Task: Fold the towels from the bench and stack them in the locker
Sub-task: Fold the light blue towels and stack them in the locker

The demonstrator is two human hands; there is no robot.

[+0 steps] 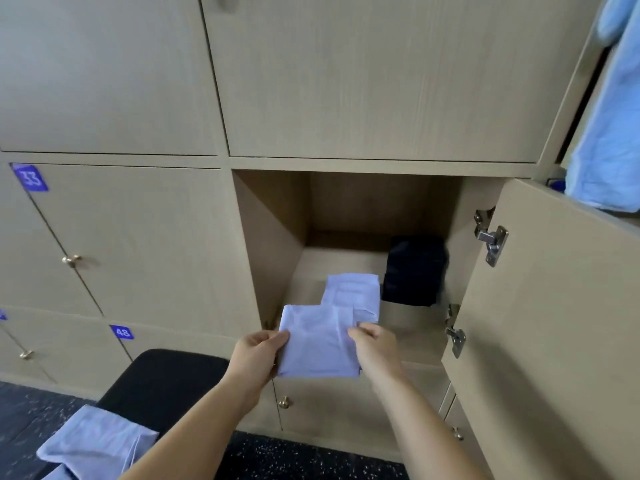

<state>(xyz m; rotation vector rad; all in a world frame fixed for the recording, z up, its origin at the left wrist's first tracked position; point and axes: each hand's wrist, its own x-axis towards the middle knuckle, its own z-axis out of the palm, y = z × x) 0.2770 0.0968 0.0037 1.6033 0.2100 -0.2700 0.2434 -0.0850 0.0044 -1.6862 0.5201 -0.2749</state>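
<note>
A folded pale lilac towel (317, 344) is held up at the mouth of the open locker (273, 244). My left hand (258, 355) grips its left edge and my right hand (372, 344) pinches its right side. Just behind it a second folded lilac towel (353, 292) lies on the locker floor. A folded dark cloth (414, 271) sits at the back right of the locker. Another lilac towel (93, 441) lies unfolded on the black bench (162, 375) at lower left.
The locker door (554, 323) stands open to the right with two metal hinges. Closed lockers numbered 33 (30, 177) and 48 (122, 332) are to the left. A light blue cloth (609, 140) hangs at upper right. Dark speckled floor (294, 459) lies below.
</note>
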